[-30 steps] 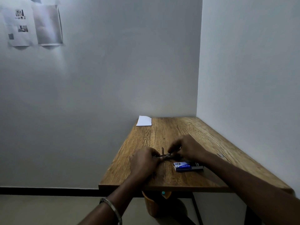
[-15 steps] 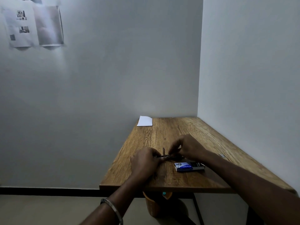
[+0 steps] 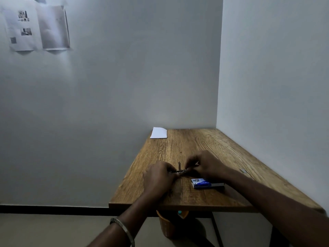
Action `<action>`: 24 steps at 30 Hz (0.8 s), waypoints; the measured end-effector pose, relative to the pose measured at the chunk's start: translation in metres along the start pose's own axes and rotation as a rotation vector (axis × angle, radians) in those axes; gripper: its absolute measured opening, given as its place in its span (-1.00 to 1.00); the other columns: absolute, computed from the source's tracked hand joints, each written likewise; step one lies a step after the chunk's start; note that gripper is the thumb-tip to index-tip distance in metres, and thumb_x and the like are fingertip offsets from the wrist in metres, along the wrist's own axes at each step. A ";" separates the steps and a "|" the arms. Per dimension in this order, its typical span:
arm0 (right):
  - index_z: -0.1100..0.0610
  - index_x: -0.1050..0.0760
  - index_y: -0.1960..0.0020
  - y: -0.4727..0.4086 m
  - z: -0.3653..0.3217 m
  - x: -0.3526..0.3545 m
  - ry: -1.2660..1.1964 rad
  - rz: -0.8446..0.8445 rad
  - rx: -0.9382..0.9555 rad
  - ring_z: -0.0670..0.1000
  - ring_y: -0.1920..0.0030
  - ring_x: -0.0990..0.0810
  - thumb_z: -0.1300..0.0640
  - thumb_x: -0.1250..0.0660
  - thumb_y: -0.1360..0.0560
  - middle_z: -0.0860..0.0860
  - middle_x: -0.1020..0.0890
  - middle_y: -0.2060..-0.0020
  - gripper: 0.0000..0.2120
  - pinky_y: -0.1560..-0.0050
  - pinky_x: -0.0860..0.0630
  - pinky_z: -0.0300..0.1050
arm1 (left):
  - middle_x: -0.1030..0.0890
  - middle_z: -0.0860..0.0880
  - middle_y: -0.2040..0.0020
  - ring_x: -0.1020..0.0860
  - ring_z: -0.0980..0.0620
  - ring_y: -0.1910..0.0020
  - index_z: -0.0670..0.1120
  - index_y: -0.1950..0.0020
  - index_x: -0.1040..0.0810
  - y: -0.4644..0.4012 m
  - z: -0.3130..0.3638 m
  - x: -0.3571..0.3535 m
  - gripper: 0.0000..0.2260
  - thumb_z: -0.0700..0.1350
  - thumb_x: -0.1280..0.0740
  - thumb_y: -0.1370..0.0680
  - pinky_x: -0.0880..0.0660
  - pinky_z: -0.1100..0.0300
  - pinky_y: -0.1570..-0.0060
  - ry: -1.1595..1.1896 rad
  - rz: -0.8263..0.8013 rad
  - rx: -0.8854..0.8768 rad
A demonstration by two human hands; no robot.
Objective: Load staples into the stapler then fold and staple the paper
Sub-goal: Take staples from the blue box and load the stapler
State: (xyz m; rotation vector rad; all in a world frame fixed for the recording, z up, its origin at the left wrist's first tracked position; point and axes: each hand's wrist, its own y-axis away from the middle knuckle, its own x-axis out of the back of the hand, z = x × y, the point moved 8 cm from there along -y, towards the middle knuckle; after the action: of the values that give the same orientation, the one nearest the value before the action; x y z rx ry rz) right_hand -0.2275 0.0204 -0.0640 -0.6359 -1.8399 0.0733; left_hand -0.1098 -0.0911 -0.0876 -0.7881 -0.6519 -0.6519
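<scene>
A small metal stapler point(image 3: 180, 170) lies on the wooden table point(image 3: 187, 145) between both hands, with a thin metal part sticking up from its middle. My left hand point(image 3: 157, 177) grips its left end with curled fingers. My right hand point(image 3: 204, 164) pinches its right end; whether it also holds staples is hidden. A blue and white staple box point(image 3: 204, 183) sits just in front of my right hand. A white sheet of paper point(image 3: 159, 133) lies at the table's far left corner.
The table stands in a corner, with walls behind it and to the right. A small scrap point(image 3: 243, 170) lies on the wood right of my right forearm. An orange bin point(image 3: 167, 225) is under the table. Papers point(image 3: 35, 27) hang on the back wall.
Both hands stay on the stapler with only slight finger movement. The view has shifted a little.
</scene>
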 end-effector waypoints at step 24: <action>0.03 -0.71 0.12 -0.005 0.008 0.004 -0.053 0.016 -0.014 -0.20 0.17 -0.68 0.23 -0.55 -0.38 -0.14 -0.71 0.24 -0.86 0.07 -0.65 -0.20 | -0.67 0.13 -0.07 -0.55 0.10 -0.12 0.10 -0.06 -0.67 0.000 0.002 0.000 -0.81 0.11 -0.42 -0.49 -0.45 -0.11 -0.21 0.022 -0.026 -0.001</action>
State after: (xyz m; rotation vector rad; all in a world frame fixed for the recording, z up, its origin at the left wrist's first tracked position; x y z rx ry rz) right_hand -0.2376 0.0199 -0.0616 -0.6639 -1.8885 0.0883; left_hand -0.1102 -0.0899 -0.0866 -0.7736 -0.6427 -0.6837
